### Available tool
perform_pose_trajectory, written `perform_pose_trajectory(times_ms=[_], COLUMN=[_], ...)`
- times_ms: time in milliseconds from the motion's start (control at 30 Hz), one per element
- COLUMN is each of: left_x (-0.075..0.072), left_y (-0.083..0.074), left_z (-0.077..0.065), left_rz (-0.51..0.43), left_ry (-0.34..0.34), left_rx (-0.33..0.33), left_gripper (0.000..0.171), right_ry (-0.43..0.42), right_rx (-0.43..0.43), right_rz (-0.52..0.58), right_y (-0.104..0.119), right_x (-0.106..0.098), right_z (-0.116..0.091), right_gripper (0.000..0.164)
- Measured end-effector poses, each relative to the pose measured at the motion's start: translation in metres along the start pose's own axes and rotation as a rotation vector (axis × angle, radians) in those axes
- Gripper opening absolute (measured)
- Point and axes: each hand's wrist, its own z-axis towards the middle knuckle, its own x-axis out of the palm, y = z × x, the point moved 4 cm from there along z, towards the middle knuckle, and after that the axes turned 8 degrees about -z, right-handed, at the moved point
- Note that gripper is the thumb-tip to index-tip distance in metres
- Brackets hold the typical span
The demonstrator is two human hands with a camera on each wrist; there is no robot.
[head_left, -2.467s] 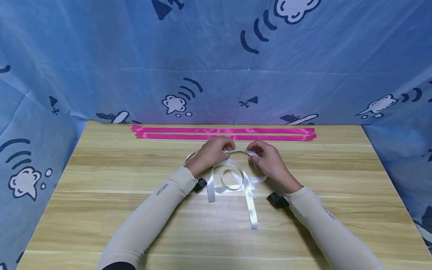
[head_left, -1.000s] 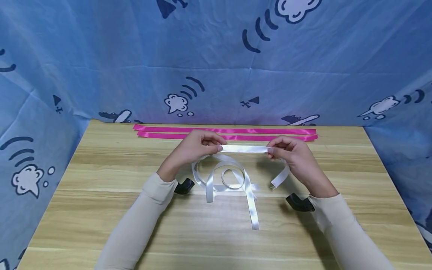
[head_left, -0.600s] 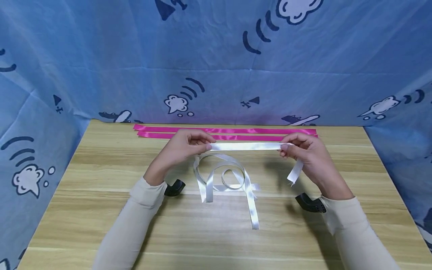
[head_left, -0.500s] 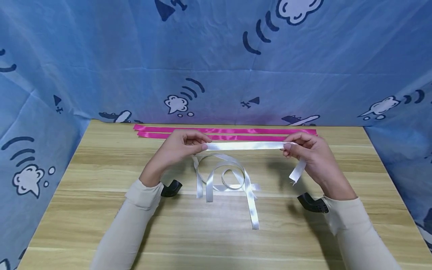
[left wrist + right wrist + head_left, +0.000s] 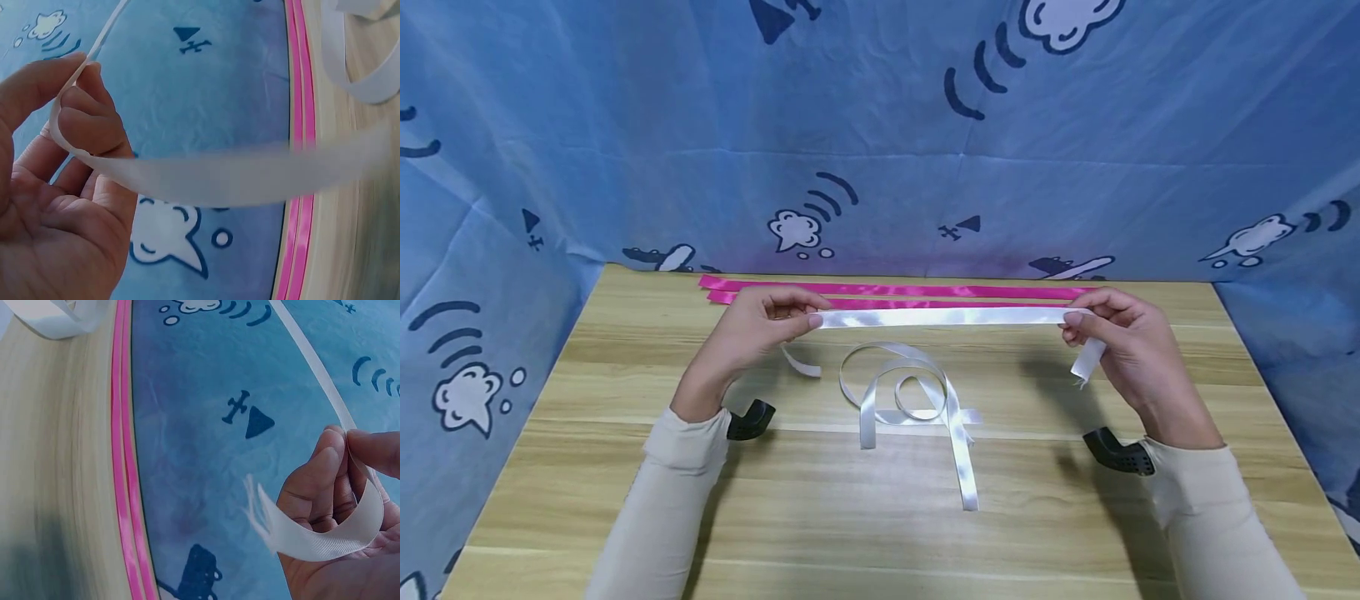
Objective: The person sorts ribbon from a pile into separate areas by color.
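Observation:
A white satin ribbon (image 5: 943, 317) is stretched taut between my two hands, above the table. My left hand (image 5: 748, 329) pinches it between thumb and fingers near one end. A loose tail (image 5: 237, 178) of the ribbon curls away from that hand in the left wrist view. My right hand (image 5: 1131, 354) pinches the other end, and a short frayed tail (image 5: 312, 540) hangs below its fingers. Between the hands, more white ribbon (image 5: 958, 450) lies on the table in loose loops and curls.
Two bright pink ribbons (image 5: 887, 290) lie side by side along the back edge of the wooden table (image 5: 865, 533). Behind rises a blue patterned cloth (image 5: 880, 108), which also hangs at both sides.
Both hands have moved apart, sliding outward so the white ribbon between them lengthened and straightened. Its left end has come away from the loops on the table. The pink ribbons stayed put.

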Motion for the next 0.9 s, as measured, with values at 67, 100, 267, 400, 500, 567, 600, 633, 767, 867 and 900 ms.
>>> perform_pose_trajectory(times_ms=[67, 100, 267, 400, 500, 567, 600, 633, 767, 867, 900], left_x=[-0.005, -0.008, -0.02, -0.027, -0.033, -0.037, -0.039, -0.041, -0.05, -0.056, -0.058], left_y=[0.002, 0.002, 0.006, 0.009, 0.012, 0.014, 0.015, 0.016, 0.019, 0.02, 0.021], left_z=[-0.003, -0.004, -0.011, -0.017, -0.02, -0.023, -0.024, -0.026, -0.031, -0.035, -0.036], left_rz=[-0.004, -0.008, -0.02, -0.037, -0.027, -0.015, -0.009, -0.006, -0.018, -0.034, -0.038], left_ry=[-0.011, -0.018, -0.061, -0.098, -0.13, -0.154, -0.165, -0.178, -0.221, -0.247, -0.255], left_rx=[-0.007, -0.01, -0.012, -0.026, -0.033, -0.034, -0.036, -0.038, -0.031, -0.02, -0.017], left_gripper=[0.025, 0.025, 0.027, 0.028, 0.028, 0.028, 0.029, 0.03, 0.032, 0.033, 0.031], right_ry=[-0.008, -0.012, -0.036, -0.058, -0.074, -0.088, -0.095, -0.102, -0.12, -0.128, -0.131], right_rx=[-0.006, -0.009, -0.024, -0.035, -0.033, -0.027, -0.023, -0.02, -0.008, 0.002, 0.005], right_rz=[0.006, 0.01, 0.039, 0.062, 0.073, 0.077, 0.078, 0.078, 0.084, 0.093, 0.097], right_y=[0.001, 0.001, 0.002, 0.002, 0.002, 0.001, 0.001, 0.0, -0.002, -0.003, -0.004], right_x=[-0.003, -0.004, -0.012, -0.02, -0.026, -0.029, -0.031, -0.033, -0.04, -0.043, -0.044], right_z=[-0.001, -0.001, -0.002, -0.002, -0.003, -0.003, -0.003, -0.003, -0.003, -0.003, -0.004], right_gripper=[0.017, 0.017, 0.017, 0.016, 0.014, 0.012, 0.01, 0.009, 0.009, 0.013, 0.014])
